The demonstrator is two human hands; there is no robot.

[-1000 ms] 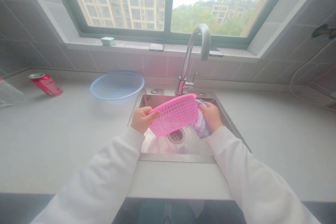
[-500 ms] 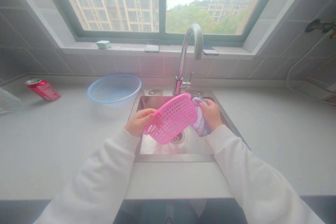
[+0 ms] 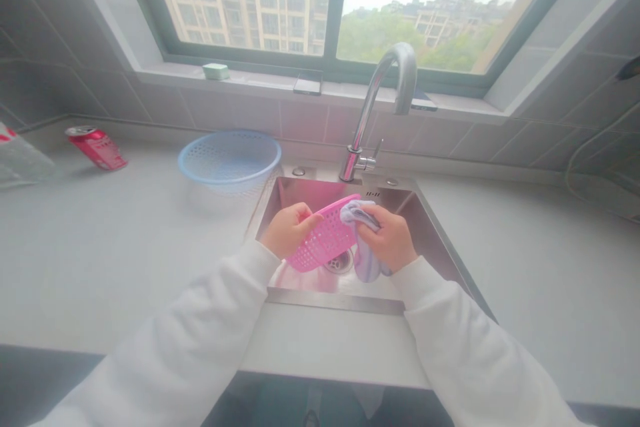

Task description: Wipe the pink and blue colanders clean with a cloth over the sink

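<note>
Over the sink (image 3: 336,300), my left hand (image 3: 291,232) grips a pink plastic basket (image 3: 325,240) with round holes by its upper left rim. The basket hangs tilted, its right end higher than its left. My right hand (image 3: 393,237) is closed on a pale purple and white cloth (image 3: 367,260), bunched in the fingers with one end hanging down. The cloth lies against the basket's right end and hides part of it. Below the basket, the sink drain (image 3: 340,262) partly shows.
A chrome faucet (image 3: 373,100) rises behind the sink. To the left stand a light blue basket (image 3: 230,160), a red can (image 3: 97,147) and a clear plastic item (image 3: 23,160). A green block (image 3: 216,71) and a phone-like object (image 3: 308,83) lie on the windowsill.
My right hand with the cloth has moved left and closer to my left hand, overlapping the basket's right end. The basket sits slightly lower, and the camera view has turned and tilted a little.
</note>
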